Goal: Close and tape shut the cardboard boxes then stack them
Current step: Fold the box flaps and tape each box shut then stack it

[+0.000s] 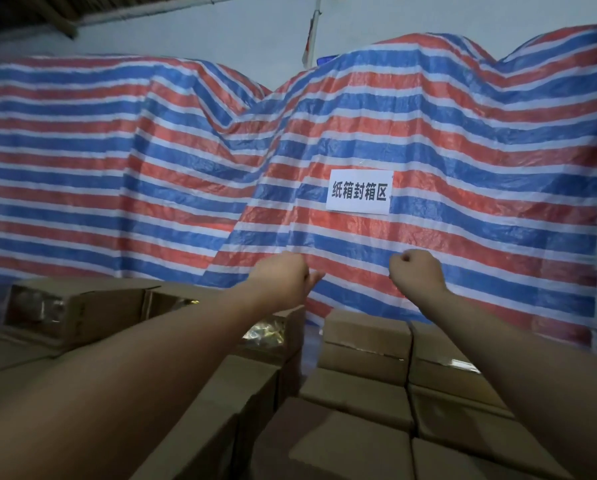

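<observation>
Both arms reach forward from the bottom of the frame toward a red, white and blue striped tarp (428,133) that fills the upper half. The left hand (283,277), at centre, is curled into a loose fist, with one finger or the thumb sticking out to the right; whether it pinches anything cannot be told. The right hand (416,270), just right of centre, is balled into a fist and holds nothing visible. Both hands hang in the air in front of the tarp, well above the boxes.

A white paper sign (358,192) with dark printed characters is fixed to the tarp, above and between the hands.

Closed cardboard boxes (366,344) sit stacked in rows across the lower right. More boxes lie at lower left under the left arm. An open box (78,311) at left centre shows clear wrapping inside, and another opening near centre shows something shiny and gold (265,332).
</observation>
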A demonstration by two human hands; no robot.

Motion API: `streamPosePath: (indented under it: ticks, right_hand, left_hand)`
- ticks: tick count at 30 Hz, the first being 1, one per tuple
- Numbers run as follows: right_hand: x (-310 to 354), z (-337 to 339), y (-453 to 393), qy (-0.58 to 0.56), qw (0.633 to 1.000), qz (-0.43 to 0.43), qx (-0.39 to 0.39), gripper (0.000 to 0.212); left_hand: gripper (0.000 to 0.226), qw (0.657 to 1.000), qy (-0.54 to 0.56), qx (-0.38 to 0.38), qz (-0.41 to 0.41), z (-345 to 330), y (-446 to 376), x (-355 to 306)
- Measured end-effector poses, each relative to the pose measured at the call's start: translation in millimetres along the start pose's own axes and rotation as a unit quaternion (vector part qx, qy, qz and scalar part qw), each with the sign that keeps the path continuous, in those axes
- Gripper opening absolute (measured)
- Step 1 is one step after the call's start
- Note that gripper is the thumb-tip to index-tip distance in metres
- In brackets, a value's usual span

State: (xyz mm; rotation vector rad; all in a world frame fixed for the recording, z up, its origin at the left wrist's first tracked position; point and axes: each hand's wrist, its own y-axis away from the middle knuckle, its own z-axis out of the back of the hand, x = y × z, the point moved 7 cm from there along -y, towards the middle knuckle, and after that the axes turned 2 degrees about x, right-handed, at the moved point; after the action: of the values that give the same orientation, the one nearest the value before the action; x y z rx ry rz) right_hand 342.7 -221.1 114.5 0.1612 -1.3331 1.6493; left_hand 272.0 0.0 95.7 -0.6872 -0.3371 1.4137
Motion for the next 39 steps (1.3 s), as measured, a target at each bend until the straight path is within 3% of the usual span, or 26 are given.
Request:
streamPosePath:
  ticks: [3, 8, 11, 16, 23, 25, 28, 30, 32, 36, 39]
  right_hand:
    - [50.0, -40.1, 9.0, -0.021, 0.999, 0.028, 0.015, 0.026]
    - [126.4, -111.2, 28.5, -0.057, 0.995, 0.071, 0.043, 0.039]
    - [164.7, -162.0, 44.8, -0.066, 0.989, 0.093, 0.093, 0.041]
    - [208.9, -243.2, 75.6, -0.068, 0.978, 0.122, 0.156, 0.038]
    - [232.7, -345.2, 111.5, -0.024, 0.954, 0.15, 0.258, 0.02]
    - [237.2, -372.0, 116.6, 0.008, 0.942, 0.153, 0.3, 0.031]
    - [247.4, -408.1, 121.3, 0.063, 0.926, 0.165, 0.335, 0.069]
    - [254.6, -430.0, 125.2, 0.082, 0.918, 0.178, 0.344, 0.075]
    - [261.2, -448.4, 129.2, 0.107, 0.913, 0.19, 0.345, 0.07]
    - [275.2, -480.2, 137.0, 0.097, 0.907, 0.197, 0.361, 0.038]
    - [280.0, -499.6, 142.7, 0.086, 0.91, 0.201, 0.352, 0.031]
  left_hand:
    - [0.039, 0.999, -0.04, -0.024, 0.019, 28.7, 12.8, 41.9]
    - [0.006, 0.991, -0.11, -0.04, 0.066, 70.8, 37.5, 130.0]
    - [0.027, 0.982, -0.135, -0.043, 0.124, 93.4, 58.2, 188.5]
    - [0.037, 0.965, -0.198, -0.012, 0.17, 110.3, 94.4, 266.5]
    - [0.008, 0.942, -0.207, -0.01, 0.266, 92.8, 125.6, 369.7]
    - [0.009, 0.936, -0.227, 0.008, 0.268, 86.1, 126.8, 389.9]
    - [0.034, 0.931, -0.262, 0.026, 0.254, 72.2, 123.5, 411.2]
    - [0.038, 0.928, -0.282, 0.022, 0.242, 63.2, 121.5, 419.0]
    - [0.034, 0.931, -0.261, 0.0, 0.255, 58.1, 122.2, 427.7]
    - [0.032, 0.937, -0.245, 0.019, 0.246, 39.5, 124.1, 442.5]
    - [0.025, 0.943, -0.235, 0.018, 0.236, 29.1, 126.5, 453.6]
